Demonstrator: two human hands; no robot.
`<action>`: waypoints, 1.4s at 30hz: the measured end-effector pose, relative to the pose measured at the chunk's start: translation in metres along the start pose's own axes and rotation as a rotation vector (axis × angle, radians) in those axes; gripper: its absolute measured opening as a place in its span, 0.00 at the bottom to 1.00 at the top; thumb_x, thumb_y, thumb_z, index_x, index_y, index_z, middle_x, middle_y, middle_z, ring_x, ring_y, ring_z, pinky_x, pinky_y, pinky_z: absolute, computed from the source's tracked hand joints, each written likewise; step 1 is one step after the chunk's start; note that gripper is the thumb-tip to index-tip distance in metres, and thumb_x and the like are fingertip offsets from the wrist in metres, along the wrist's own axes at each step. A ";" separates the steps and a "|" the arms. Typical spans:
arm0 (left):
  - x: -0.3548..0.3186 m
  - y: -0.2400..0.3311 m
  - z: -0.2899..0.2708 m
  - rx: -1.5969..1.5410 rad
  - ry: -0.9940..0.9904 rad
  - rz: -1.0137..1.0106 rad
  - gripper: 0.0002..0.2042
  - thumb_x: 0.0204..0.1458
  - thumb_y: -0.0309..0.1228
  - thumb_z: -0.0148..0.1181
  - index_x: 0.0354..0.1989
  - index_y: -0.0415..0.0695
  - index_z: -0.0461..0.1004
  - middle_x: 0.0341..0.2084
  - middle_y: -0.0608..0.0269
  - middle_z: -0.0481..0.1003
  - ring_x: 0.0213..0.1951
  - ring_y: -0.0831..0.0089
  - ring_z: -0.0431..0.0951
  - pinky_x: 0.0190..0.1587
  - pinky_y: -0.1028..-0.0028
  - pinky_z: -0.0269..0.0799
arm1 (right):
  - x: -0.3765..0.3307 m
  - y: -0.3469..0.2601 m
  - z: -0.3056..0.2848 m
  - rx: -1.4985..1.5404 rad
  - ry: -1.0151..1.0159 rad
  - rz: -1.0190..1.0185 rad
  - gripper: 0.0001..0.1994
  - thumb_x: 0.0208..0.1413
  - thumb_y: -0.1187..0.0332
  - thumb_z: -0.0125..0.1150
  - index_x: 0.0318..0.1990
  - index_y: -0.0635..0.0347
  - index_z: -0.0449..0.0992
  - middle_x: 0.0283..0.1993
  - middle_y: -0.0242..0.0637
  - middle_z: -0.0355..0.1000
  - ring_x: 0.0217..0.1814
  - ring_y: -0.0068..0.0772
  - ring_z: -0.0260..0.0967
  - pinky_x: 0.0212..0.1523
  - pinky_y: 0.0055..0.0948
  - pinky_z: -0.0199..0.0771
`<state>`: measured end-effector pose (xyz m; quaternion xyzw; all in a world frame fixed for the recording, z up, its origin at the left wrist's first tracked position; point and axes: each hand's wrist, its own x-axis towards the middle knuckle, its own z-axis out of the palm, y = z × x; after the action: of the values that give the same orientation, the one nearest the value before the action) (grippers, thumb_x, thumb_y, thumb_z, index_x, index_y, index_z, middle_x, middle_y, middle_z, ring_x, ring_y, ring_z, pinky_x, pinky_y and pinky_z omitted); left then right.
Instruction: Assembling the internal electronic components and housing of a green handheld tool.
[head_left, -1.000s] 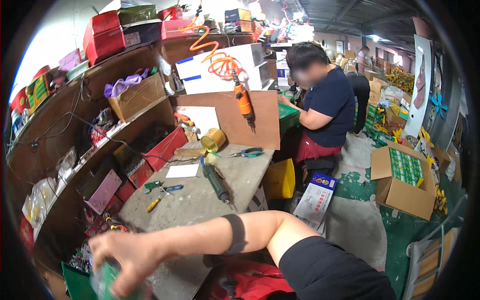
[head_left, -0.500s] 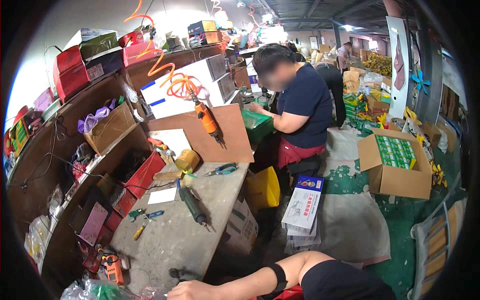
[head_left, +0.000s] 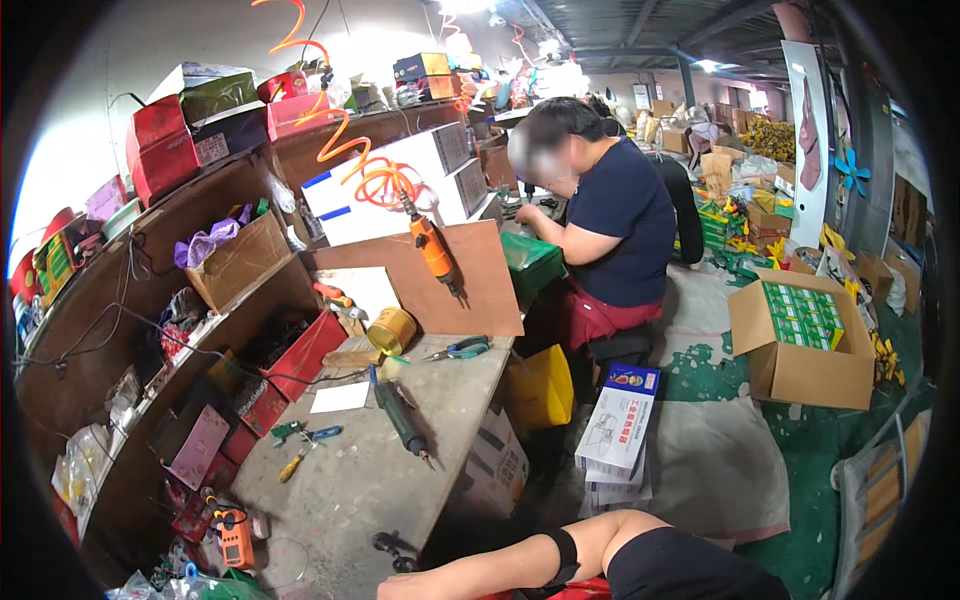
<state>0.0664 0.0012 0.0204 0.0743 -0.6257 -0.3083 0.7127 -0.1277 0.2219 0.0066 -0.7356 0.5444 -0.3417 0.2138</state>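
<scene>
My right hand (head_left: 405, 588) is at the lower edge, by the bench's near corner. Its fingers are cut off by the frame, so what they hold, if anything, cannot be seen. A black strap circles my right forearm (head_left: 500, 572) near the elbow. Just above the hand, a small black part (head_left: 394, 548) lies on the worn bench (head_left: 345, 490). Farther along rest a dark green electric screwdriver (head_left: 402, 418), a yellow-handled screwdriver (head_left: 292, 466) and pliers (head_left: 462, 348). My left hand is out of view.
An orange power screwdriver (head_left: 433, 252) hangs on a coiled hose before a brown board (head_left: 485, 270). An orange meter (head_left: 236, 540) stands at the bench's left. A co-worker (head_left: 620, 215) works beyond the board. White boxes (head_left: 615, 425) and an open carton (head_left: 805, 365) stand on the right.
The view has shifted, so the bench and tools appear farther right and slightly lower. My right hand sits lower, more of it cut off. A distant person now bends forward.
</scene>
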 end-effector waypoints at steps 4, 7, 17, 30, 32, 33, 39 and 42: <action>0.012 -0.026 0.001 0.079 0.058 0.038 0.40 0.57 0.55 0.54 0.65 0.30 0.57 0.61 0.35 0.62 0.56 0.49 0.69 0.58 0.50 0.67 | 0.007 0.016 0.011 0.244 -0.025 -0.115 0.22 0.54 0.53 0.68 0.49 0.61 0.76 0.35 0.47 0.77 0.38 0.44 0.77 0.38 0.37 0.75; 0.025 -0.041 0.009 0.130 0.098 0.069 0.39 0.57 0.53 0.54 0.64 0.30 0.58 0.60 0.36 0.63 0.55 0.49 0.70 0.57 0.51 0.68 | 0.004 -0.003 0.013 0.537 0.133 -0.079 0.24 0.56 0.55 0.67 0.55 0.59 0.72 0.39 0.45 0.78 0.41 0.38 0.77 0.41 0.36 0.75; 0.059 -0.073 0.047 0.315 0.208 0.162 0.32 0.56 0.47 0.55 0.60 0.30 0.62 0.57 0.38 0.66 0.53 0.50 0.72 0.55 0.54 0.69 | 0.022 0.016 0.043 0.498 -0.117 0.235 0.23 0.60 0.48 0.59 0.38 0.65 0.79 0.32 0.42 0.79 0.31 0.35 0.77 0.34 0.33 0.76; 0.083 -0.085 0.141 0.549 0.286 0.258 0.25 0.56 0.38 0.56 0.55 0.30 0.67 0.53 0.41 0.70 0.50 0.52 0.74 0.53 0.58 0.71 | -0.005 0.002 0.012 0.603 0.053 -0.092 0.24 0.50 0.57 0.72 0.49 0.63 0.73 0.42 0.45 0.78 0.44 0.40 0.76 0.42 0.36 0.74; 0.087 -0.084 0.156 0.582 0.297 0.272 0.23 0.56 0.37 0.57 0.54 0.30 0.68 0.52 0.41 0.71 0.49 0.52 0.75 0.52 0.58 0.72 | -0.011 -0.006 0.003 0.361 0.124 -0.001 0.23 0.48 0.56 0.74 0.46 0.61 0.75 0.39 0.47 0.78 0.41 0.45 0.77 0.38 0.37 0.75; 0.089 -0.083 0.158 0.609 0.306 0.281 0.23 0.56 0.36 0.57 0.54 0.31 0.69 0.52 0.42 0.71 0.49 0.52 0.75 0.52 0.59 0.72 | -0.014 -0.006 0.003 0.368 0.121 0.001 0.23 0.48 0.56 0.74 0.46 0.61 0.75 0.39 0.47 0.78 0.41 0.45 0.77 0.38 0.37 0.75; 0.096 -0.062 0.066 1.042 0.386 0.341 0.19 0.55 0.32 0.57 0.52 0.31 0.71 0.50 0.43 0.73 0.48 0.53 0.76 0.51 0.60 0.73 | -0.019 -0.010 -0.019 -0.011 0.128 -0.255 0.23 0.50 0.62 0.65 0.54 0.57 0.72 0.35 0.49 0.74 0.39 0.54 0.74 0.40 0.44 0.74; 0.099 -0.012 -0.058 1.481 0.388 0.414 0.18 0.55 0.30 0.58 0.50 0.31 0.72 0.49 0.44 0.74 0.47 0.53 0.77 0.50 0.61 0.73 | -0.046 0.005 -0.057 -0.054 0.024 -0.221 0.38 0.49 0.62 0.67 0.69 0.45 0.59 0.40 0.44 0.75 0.40 0.50 0.75 0.39 0.42 0.76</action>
<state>0.1193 -0.0769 0.0865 0.4638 -0.5336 0.3456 0.6171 -0.1807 0.2673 0.0297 -0.7925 0.4715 -0.3571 0.1486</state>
